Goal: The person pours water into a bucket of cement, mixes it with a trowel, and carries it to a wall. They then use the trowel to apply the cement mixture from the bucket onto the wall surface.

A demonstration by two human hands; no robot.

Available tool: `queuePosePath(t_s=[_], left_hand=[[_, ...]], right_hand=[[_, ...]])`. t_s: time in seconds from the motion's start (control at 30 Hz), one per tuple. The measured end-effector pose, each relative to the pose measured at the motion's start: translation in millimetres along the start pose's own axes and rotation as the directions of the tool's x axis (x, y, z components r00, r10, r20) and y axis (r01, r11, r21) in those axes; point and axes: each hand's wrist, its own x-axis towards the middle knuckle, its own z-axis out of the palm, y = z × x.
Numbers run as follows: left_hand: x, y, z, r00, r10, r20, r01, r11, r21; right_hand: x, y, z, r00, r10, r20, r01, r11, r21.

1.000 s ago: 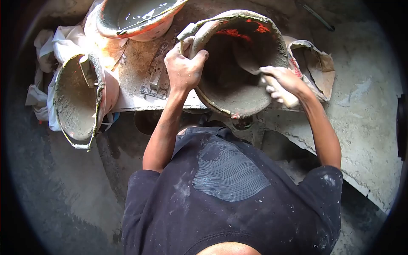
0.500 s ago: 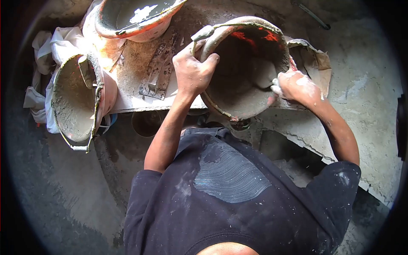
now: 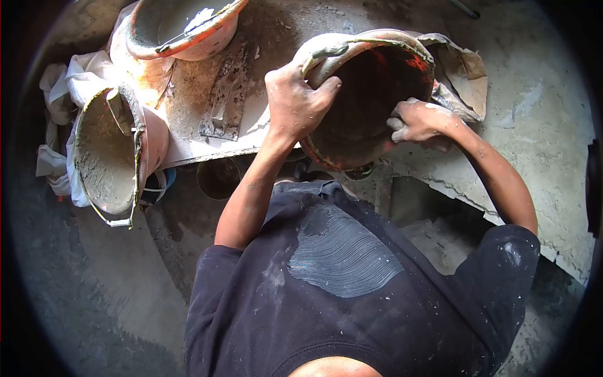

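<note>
At the far left, crumpled white cloth (image 3: 63,100) lies against a bucket (image 3: 154,141) with a pinkish outer wall. The mouth of this bucket faces the camera; the inside is coated with grey residue, and a tool handle (image 3: 116,108) leans within it near the upper rim. The wire bail (image 3: 118,222) hangs at the lower end. Farther back, a wide basin (image 3: 204,45) with an orange-red rim contains grey material with a bright reflection. To the right of the basin, a stained flat strip (image 3: 233,81) lies on the surface (image 3: 188,129). Below the front edge, a round vessel (image 3: 218,178) sits in shadow.

At centre, the left hand (image 3: 296,103) is clamped on the left rim of a large bucket (image 3: 361,94), thumb toward the mouth. The large bucket is at the front edge of the surface, tilted so that its opening faces the person. Its inner wall is dark, with red-orange patches at the upper right.

The right hand (image 3: 422,119) is at the right side of the mouth, fingers folded inward; what they close on cannot be determined. Behind the large bucket, to the right, a torn bag (image 3: 465,72) stands open. At the far right, a rough grey slab (image 3: 534,151) extends forward.
</note>
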Motion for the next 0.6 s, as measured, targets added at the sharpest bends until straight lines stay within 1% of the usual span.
queuePosePath(t_s=[0.03,0.07,0.1,0.13,0.17,0.2,0.23,0.27,0.3,0.37,0.4,0.43,0.47,0.5,0.53,0.57,0.6], left_hand=[[-1.5,-1.1,-0.3,1.0,0.002,0.009,-0.002,1.0,-0.001],[-3.5,-2.9,0.0,1.0,0.01,-0.014,-0.01,1.0,0.029],[-5.7,-4.1,-0.1,0.999,0.017,-0.035,-0.015,0.998,0.059],[-7.6,-3.4,-0.2,0.999,-0.002,-0.053,0.001,1.0,-0.024],[-9.2,-4.4,-3.9,0.998,-0.06,-0.022,0.06,0.998,0.005],[-10.0,-9.3,-2.9,0.997,-0.007,-0.074,0.008,1.0,0.005],[-9.7,-17.0,-0.1,0.991,0.045,-0.128,-0.044,0.999,0.005],[-6.7,-26.7,-0.2,0.982,0.114,-0.152,-0.121,0.992,-0.037],[-8.4,-16.1,-5.1,0.99,0.029,-0.139,-0.03,1.0,0.0],[-9.9,-16.7,-7.5,0.996,-0.02,-0.092,0.017,0.999,-0.028],[-11.1,-12.2,-6.0,0.994,-0.025,-0.106,0.024,1.0,-0.018],[-12.4,-12.6,-3.8,0.994,-0.022,-0.108,0.021,1.0,-0.012],[-13.3,-14.8,-1.1,0.993,0.022,-0.12,-0.021,1.0,0.012],[-12.2,-15.2,0.4,0.989,0.07,-0.133,-0.066,0.997,0.035],[-11.7,-12.2,0.8,0.992,0.046,-0.121,-0.042,0.999,0.033],[-9.4,-12.6,1.2,0.991,0.054,-0.126,-0.05,0.998,0.034],[-8.0,-15.3,1.1,0.992,0.037,-0.121,-0.034,0.999,0.03]], right_hand=[[2.3,-4.6,-0.6,0.992,-0.003,0.126,-0.019,0.986,0.168],[3.6,-10.5,2.0,0.97,0.076,0.229,-0.152,0.929,0.337],[-1.7,-24.4,-1.5,0.955,0.116,0.274,-0.242,0.838,0.489],[0.5,-25.7,5.5,0.943,0.081,0.324,-0.289,0.685,0.669],[3.0,-26.1,14.6,0.931,0.036,0.363,-0.333,0.492,0.805],[5.3,-29.8,21.3,0.926,-0.01,0.377,-0.359,0.288,0.888],[6.4,-32.9,25.4,0.923,-0.056,0.381,-0.377,0.073,0.924],[5.2,-33.4,26.1,0.928,-0.103,0.358,-0.367,-0.095,0.925],[4.1,-34.1,27.3,0.936,-0.109,0.335,-0.351,-0.191,0.917],[7.5,-20.9,40.1,0.946,-0.169,0.277,-0.317,-0.298,0.9],[4.8,-18.0,40.9,0.946,-0.173,0.272,-0.314,-0.298,0.901],[0.7,-15.6,40.6,0.952,-0.153,0.265,-0.302,-0.343,0.889],[-3.8,-13.2,38.4,0.958,-0.131,0.256,-0.287,-0.384,0.878],[-11.3,-12.6,33.1,0.959,-0.134,0.249,-0.282,-0.376,0.883],[-23.1,-13.8,25.9,0.965,-0.081,0.249,-0.262,-0.338,0.904],[-33.5,-13.9,19.2,0.969,-0.025,0.247,-0.243,-0.3,0.923],[-40.0,-13.4,14.3,0.977,0.038,0.208,-0.193,-0.242,0.951]])
